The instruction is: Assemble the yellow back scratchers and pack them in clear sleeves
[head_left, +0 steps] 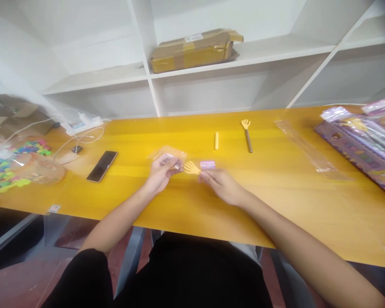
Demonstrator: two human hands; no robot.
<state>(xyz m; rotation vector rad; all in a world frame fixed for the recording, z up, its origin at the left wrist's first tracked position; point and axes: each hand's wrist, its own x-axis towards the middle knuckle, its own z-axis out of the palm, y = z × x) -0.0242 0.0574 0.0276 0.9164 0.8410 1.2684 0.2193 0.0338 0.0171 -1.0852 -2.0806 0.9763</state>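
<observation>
My left hand (159, 174) pinches a crinkled clear plastic bag (167, 153) over the middle of the table. Close to the bag's edge is a pale yellow hand-shaped scratcher head (191, 167), its spread fingers pointing left. My right hand (223, 185) grips the base of it between thumb and fingers. Just above that hand shows a small purple label (207, 164); whether it touches the fingers I cannot tell. Farther back lie a short yellow bar (216, 140) and a back scratcher (247, 135) with a yellow hand-shaped head and a dark handle.
A phone (102, 166) lies on the yellow table (131, 201) at left, near a power strip (84, 124) with cables. Beyond it are a clear tub (40, 169) and colourful small pieces (1, 173). A long clear bag (306, 145) and purple packages (359, 149) lie right. A carton (192, 51) sits shelved.
</observation>
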